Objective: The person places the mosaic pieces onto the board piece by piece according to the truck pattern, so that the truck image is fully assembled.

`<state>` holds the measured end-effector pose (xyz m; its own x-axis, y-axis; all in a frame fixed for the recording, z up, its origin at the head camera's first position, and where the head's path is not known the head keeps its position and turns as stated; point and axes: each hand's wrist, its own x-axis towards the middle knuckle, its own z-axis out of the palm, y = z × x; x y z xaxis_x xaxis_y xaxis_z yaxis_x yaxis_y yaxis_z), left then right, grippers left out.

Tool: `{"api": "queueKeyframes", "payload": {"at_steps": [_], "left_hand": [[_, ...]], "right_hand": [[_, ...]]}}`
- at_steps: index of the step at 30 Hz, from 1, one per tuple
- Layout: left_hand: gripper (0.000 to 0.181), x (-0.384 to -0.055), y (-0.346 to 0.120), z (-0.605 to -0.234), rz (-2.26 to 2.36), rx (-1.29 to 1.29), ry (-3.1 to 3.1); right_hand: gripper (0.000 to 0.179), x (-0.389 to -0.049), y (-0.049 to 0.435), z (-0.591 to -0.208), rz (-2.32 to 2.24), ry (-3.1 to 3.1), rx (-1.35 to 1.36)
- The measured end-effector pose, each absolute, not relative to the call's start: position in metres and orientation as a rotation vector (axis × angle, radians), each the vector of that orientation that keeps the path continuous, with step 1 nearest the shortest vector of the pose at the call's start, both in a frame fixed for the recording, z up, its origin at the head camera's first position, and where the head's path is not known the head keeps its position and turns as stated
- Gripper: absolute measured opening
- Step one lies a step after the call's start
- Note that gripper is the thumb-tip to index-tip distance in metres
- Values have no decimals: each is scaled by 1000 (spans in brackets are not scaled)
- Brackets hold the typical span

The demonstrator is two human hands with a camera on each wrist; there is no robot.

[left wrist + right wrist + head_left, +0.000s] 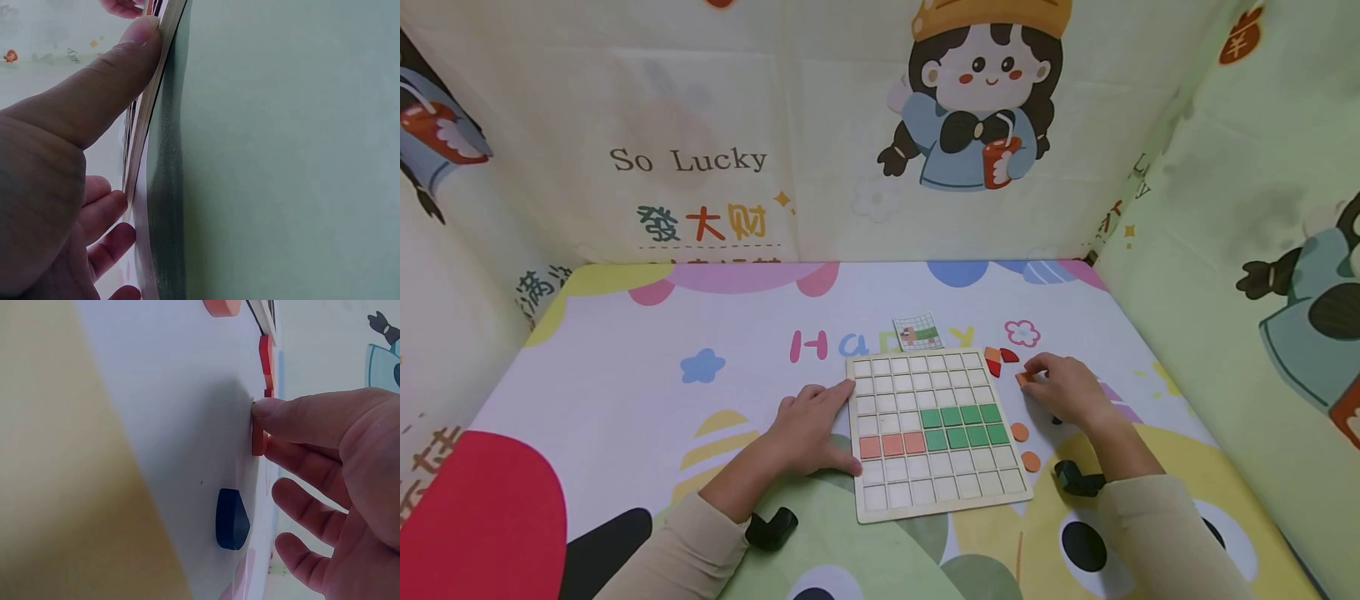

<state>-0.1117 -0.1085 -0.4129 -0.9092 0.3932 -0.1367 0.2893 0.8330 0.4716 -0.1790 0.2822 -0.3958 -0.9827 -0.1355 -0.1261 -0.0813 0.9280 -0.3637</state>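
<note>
A pale wooden grid board [892, 497] lies on the table, with green square tiles [951, 416] and a row of salmon square tiles [891, 446] in its cells. Along its left edge, my left hand [808, 429] is spread, index fingertip near the upper part and thumb [119, 75] against the board's side. Right of the board, my right hand [1067, 387] pinches a small orange piece [257, 437] between thumb and index finger, close over the table. The other fingers are loosely bent. A dark blue piece [231, 520] lies just below that hand.
Red and orange pieces [994, 362] sit by the board's upper right corner. Two orange round pieces [1020, 432] lie along its right edge. A small pattern card [917, 332] lies beyond the board. Printed cloth walls [820, 125] close in the back and sides.
</note>
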Motion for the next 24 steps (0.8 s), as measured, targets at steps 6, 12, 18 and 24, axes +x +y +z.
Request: {"api": "queueKeyframes", "payload": {"at_steps": [6, 12, 18, 24], "left_hand": [[113, -111, -109, -413, 659, 532, 2790], [113, -111, -108, -413, 664, 531, 2791], [113, -111, -108, -412, 670, 519, 2784], [114, -111, -108, -412, 657, 515, 2785]], "right_hand": [[33, -179, 282, -395, -560, 2925, -146], [35, -178, 281, -395, -576, 2912, -120], [36, -176, 280, -397, -585, 2907, -93], [35, -175, 280, -398, -594, 2916, -99]]}}
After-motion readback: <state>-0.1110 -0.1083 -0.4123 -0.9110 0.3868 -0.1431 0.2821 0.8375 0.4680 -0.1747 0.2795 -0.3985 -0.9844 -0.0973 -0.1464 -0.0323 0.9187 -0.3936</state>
